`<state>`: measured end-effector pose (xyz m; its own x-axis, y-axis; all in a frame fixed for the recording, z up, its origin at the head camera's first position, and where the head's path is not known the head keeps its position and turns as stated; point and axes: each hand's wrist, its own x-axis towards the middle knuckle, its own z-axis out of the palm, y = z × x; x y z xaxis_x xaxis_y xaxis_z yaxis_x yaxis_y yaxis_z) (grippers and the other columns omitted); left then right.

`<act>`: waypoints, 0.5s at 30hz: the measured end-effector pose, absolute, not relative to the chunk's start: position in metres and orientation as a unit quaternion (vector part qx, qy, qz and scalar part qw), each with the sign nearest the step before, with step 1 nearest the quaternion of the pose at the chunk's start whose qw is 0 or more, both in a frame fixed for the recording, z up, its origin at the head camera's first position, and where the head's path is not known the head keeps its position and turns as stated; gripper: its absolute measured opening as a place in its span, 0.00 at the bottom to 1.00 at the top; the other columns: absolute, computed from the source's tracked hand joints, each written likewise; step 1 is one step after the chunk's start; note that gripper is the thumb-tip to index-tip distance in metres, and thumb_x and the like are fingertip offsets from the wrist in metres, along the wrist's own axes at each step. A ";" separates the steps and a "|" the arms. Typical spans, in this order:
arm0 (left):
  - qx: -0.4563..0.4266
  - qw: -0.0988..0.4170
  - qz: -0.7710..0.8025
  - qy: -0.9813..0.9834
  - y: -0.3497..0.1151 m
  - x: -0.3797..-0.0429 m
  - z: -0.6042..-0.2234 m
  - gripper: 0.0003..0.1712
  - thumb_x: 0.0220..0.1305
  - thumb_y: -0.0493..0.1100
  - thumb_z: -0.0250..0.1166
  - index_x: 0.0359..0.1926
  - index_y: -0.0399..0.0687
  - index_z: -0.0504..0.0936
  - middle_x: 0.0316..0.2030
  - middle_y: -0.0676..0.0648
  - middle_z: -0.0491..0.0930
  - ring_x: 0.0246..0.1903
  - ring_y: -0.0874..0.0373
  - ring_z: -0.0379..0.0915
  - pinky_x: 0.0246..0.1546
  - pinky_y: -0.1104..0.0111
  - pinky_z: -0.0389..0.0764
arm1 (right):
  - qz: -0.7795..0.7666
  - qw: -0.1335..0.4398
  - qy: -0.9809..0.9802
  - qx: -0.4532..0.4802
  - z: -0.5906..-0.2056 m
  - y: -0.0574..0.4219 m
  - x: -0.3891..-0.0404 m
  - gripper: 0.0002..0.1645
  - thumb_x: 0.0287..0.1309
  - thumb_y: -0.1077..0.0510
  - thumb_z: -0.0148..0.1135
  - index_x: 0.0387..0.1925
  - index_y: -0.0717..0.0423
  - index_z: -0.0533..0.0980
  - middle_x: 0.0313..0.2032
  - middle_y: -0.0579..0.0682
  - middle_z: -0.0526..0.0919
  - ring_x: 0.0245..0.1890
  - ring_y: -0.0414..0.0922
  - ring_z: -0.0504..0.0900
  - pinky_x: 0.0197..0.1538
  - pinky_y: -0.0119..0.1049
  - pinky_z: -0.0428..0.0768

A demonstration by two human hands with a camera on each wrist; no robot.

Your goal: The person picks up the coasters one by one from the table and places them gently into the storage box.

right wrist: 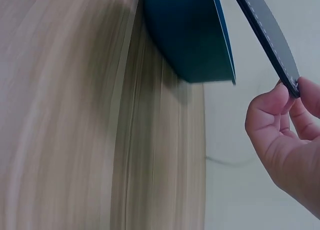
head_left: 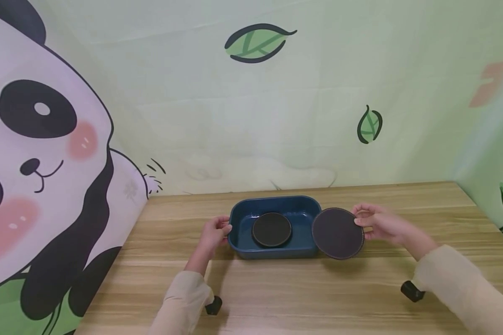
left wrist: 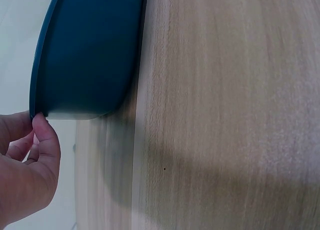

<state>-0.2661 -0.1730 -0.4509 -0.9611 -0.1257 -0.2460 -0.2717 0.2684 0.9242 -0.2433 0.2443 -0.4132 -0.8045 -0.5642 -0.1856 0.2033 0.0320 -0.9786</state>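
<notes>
A deep blue rectangular dish (head_left: 302, 253) with rounded corners stands on the wooden table. Inside it, left of the middle, lies a round black coaster (head_left: 271, 230). My left hand (head_left: 214, 233) pinches the dish's left rim between thumb and fingers; the left wrist view shows this grip on the dish (left wrist: 90, 55) too. In my right hand (head_left: 375, 222) a second round dark coaster (head_left: 337, 233) with a stitched edge is held by its right edge. That coaster (right wrist: 267, 37) is tilted and raised above the table, overlapping the dish's right end in the head view.
The wooden table (head_left: 302, 298) runs back to a pale green cloth backdrop (head_left: 184, 102) printed with a panda and leaves. A small black piece (head_left: 214, 305) sits at the left sleeve, and another black piece (head_left: 412, 291) at the right sleeve.
</notes>
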 end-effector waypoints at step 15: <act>-0.129 0.059 0.588 0.796 -0.172 -0.264 -0.448 0.17 0.60 0.34 0.55 0.51 0.39 0.71 0.42 0.41 0.72 0.37 0.54 0.71 0.28 0.69 0.74 | -0.677 0.250 0.686 -0.090 -0.409 0.194 -0.251 0.09 0.56 0.64 0.52 0.38 0.54 0.64 0.28 0.42 0.74 0.25 0.37 0.73 0.29 0.30 0.73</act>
<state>-0.2643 -0.1719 -0.4482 -0.9597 -0.1354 -0.2462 -0.2751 0.2748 0.9213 -0.2512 0.1942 -0.4088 -0.8587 -0.4624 -0.2208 0.2146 0.0668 -0.9744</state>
